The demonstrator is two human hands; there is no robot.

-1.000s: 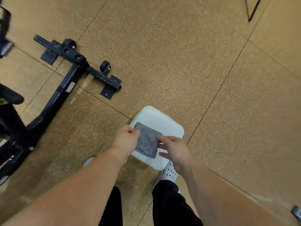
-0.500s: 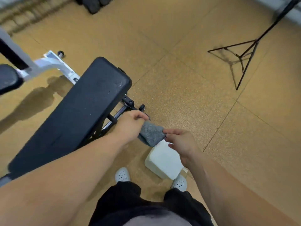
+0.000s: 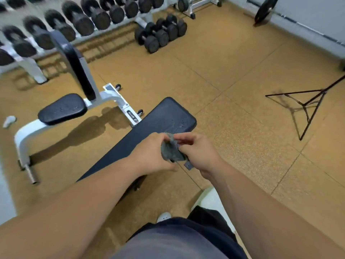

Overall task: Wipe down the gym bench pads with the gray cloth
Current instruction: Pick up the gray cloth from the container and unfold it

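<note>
Cloth (image 3: 170,152) gripped by left hand (image 3: 149,156) and right hand (image 3: 200,154) should be folded flat, then rubbed along the pad (image 3: 149,126)

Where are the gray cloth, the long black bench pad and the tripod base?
gray cloth (image 3: 170,151): head view, middle of the bunched fabric.
long black bench pad (image 3: 155,126): head view, bare top surface.
tripod base (image 3: 304,105): head view, hub where the struts meet.

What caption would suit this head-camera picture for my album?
The left hand and right hand grip a crumpled gray cloth over the long black bench pad, black dumbbells racked behind.
</note>
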